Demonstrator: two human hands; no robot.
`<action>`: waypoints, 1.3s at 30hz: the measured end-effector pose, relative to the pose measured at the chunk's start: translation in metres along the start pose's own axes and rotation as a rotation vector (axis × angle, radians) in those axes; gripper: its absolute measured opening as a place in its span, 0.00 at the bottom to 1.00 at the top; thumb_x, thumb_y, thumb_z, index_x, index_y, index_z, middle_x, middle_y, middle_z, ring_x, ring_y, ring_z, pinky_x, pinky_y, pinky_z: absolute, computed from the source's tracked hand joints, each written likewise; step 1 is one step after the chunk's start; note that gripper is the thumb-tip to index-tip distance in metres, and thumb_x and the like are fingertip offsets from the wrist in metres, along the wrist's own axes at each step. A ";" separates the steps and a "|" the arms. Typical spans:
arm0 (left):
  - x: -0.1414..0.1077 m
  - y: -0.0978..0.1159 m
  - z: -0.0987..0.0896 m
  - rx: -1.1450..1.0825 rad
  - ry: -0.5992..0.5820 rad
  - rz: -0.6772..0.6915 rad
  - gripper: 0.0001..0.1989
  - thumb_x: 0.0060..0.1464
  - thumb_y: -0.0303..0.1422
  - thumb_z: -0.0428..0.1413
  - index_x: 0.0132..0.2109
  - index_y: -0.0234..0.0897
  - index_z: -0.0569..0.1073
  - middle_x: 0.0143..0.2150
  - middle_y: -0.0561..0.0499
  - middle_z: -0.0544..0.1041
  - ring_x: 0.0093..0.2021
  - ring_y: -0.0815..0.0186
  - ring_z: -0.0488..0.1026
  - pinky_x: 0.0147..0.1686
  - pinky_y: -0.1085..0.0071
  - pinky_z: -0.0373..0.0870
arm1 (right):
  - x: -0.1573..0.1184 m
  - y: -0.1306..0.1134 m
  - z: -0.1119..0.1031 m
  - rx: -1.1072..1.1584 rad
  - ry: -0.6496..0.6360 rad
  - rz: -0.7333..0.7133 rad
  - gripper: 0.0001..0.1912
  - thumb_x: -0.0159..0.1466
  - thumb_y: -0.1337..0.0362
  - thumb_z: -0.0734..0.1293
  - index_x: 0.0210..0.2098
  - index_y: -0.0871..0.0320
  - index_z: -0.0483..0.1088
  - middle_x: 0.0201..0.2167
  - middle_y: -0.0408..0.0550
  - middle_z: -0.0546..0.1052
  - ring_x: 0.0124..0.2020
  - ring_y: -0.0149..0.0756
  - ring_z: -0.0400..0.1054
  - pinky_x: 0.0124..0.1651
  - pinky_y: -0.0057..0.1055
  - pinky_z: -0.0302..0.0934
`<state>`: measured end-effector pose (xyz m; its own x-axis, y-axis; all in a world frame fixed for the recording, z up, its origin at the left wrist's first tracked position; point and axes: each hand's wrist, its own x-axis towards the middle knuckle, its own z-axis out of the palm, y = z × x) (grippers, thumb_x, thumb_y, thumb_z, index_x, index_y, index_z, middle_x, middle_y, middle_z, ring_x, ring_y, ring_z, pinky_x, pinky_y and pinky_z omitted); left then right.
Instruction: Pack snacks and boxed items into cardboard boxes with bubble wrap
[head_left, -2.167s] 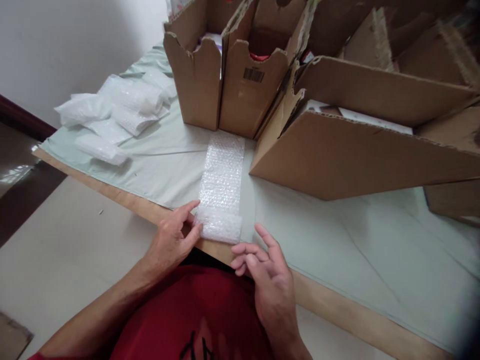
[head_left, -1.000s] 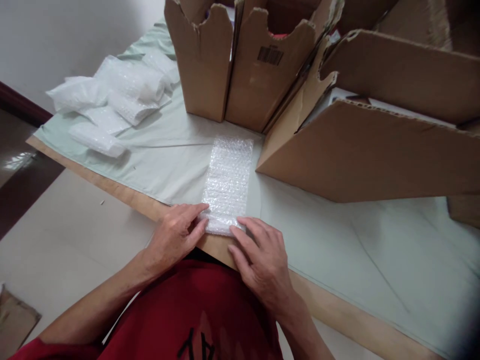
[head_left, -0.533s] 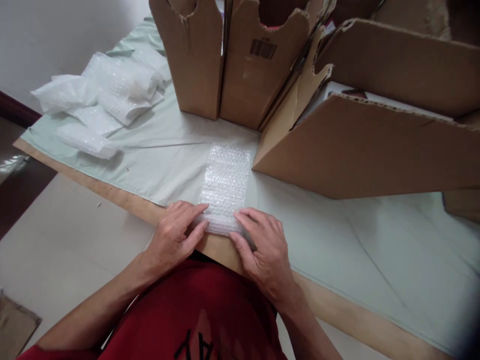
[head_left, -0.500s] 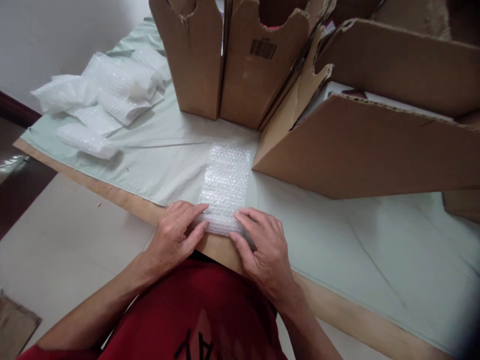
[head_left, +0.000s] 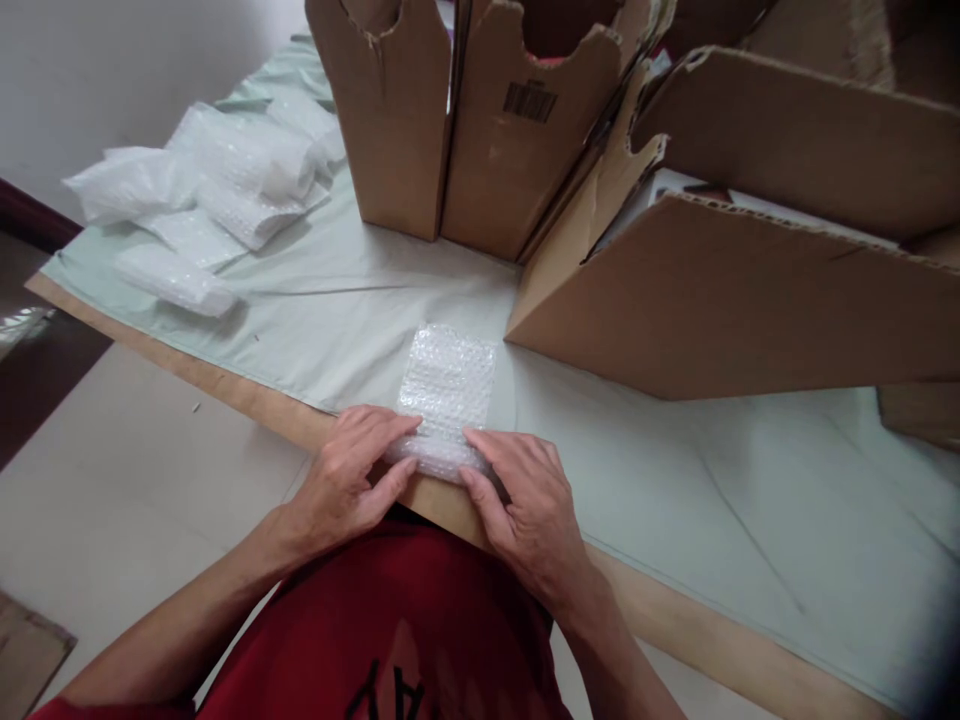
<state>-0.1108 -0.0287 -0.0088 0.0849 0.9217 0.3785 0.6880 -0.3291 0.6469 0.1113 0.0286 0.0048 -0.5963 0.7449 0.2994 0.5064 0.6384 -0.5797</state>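
A clear sheet of bubble wrap (head_left: 448,375) lies on the cloth near the table's front edge, its near end rolled up. My left hand (head_left: 364,460) grips the left end of the roll between thumb and fingers. On the right end, my right hand (head_left: 519,485) holds it the same way, thumb on the near side and fingers on top. The far part of the sheet lies flat, away from both hands. Whether anything is inside the roll I cannot tell.
Several pieces of bubble wrap (head_left: 225,170) are heaped at the far left. Tall cardboard boxes (head_left: 390,130) stand at the back, and a wide open cardboard box (head_left: 735,300) stands at the right. A pale green cloth (head_left: 645,500) covers the table, whose brown edge (head_left: 247,395) runs along the front.
The flat part of the bubble wrap has become shorter, its far edge drawn towards me. The roll under my hands looks thicker. Both hands have stayed at nearly the same place.
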 end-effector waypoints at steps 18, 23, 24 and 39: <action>0.009 -0.006 0.004 0.096 0.039 0.007 0.16 0.63 0.28 0.59 0.57 0.35 0.72 0.49 0.41 0.79 0.53 0.53 0.75 0.54 0.52 0.71 | -0.004 0.003 0.004 -0.098 0.085 -0.030 0.15 0.75 0.61 0.63 0.57 0.60 0.69 0.53 0.59 0.77 0.53 0.46 0.71 0.54 0.44 0.62; 0.022 -0.016 0.008 0.221 0.121 -0.085 0.15 0.65 0.35 0.58 0.55 0.32 0.75 0.53 0.36 0.77 0.53 0.50 0.74 0.53 0.50 0.73 | 0.005 0.004 0.015 -0.226 -0.009 -0.095 0.16 0.72 0.63 0.66 0.59 0.58 0.69 0.59 0.58 0.76 0.59 0.51 0.69 0.58 0.47 0.60; 0.022 -0.015 0.007 0.214 0.133 -0.117 0.16 0.66 0.36 0.57 0.56 0.32 0.75 0.53 0.37 0.76 0.53 0.51 0.74 0.54 0.50 0.73 | 0.009 0.006 0.017 -0.223 -0.012 -0.087 0.16 0.72 0.65 0.66 0.58 0.58 0.70 0.57 0.56 0.77 0.58 0.50 0.69 0.58 0.46 0.60; 0.011 0.026 0.007 -1.032 0.174 -0.803 0.44 0.54 0.40 0.68 0.72 0.45 0.59 0.46 0.49 0.79 0.47 0.60 0.78 0.48 0.65 0.75 | 0.003 -0.010 -0.003 0.296 -0.027 0.227 0.11 0.72 0.59 0.66 0.51 0.53 0.76 0.45 0.49 0.81 0.46 0.41 0.74 0.51 0.40 0.66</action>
<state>-0.0873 -0.0255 0.0077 -0.2334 0.9197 -0.3158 -0.3658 0.2179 0.9048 0.1060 0.0249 0.0141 -0.5076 0.8532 0.1197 0.4282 0.3704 -0.8243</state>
